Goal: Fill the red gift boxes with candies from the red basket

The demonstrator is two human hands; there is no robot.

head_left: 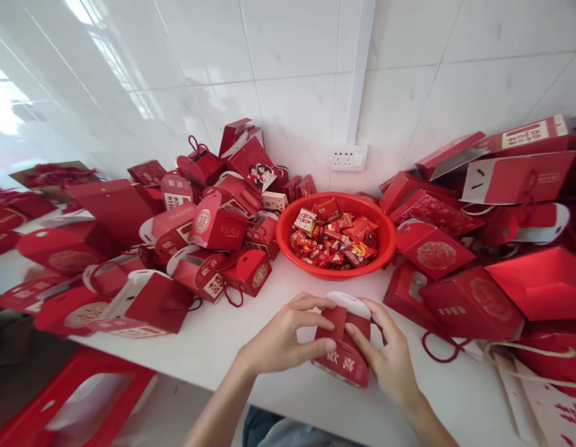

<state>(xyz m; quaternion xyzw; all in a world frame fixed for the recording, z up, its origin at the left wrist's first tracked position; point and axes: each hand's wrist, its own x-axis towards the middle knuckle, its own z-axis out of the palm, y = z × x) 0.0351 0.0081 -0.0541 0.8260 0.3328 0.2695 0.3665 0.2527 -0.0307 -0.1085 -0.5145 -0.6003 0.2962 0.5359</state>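
A small red candy gift box [346, 341] with pale Chinese characters stands on the white table near its front edge. Its rounded end flaps, one with a white inner face, lie at the front and back. My left hand [295, 332] curls around the box's left side, fingertips on its top panels. Around the right side bends my right hand [385, 351], with the thumb pressing on the top and the fingers behind the back flap. Just beyond the box is a red plastic basket [288, 251] of wrapped candies [334, 236].
Red gift boxes [218, 223] lie in a heap on the left, and more boxes [437, 254] are piled on the right. A wall socket [348, 158] sits behind the basket. At the lower left stands a red stool [106, 372].
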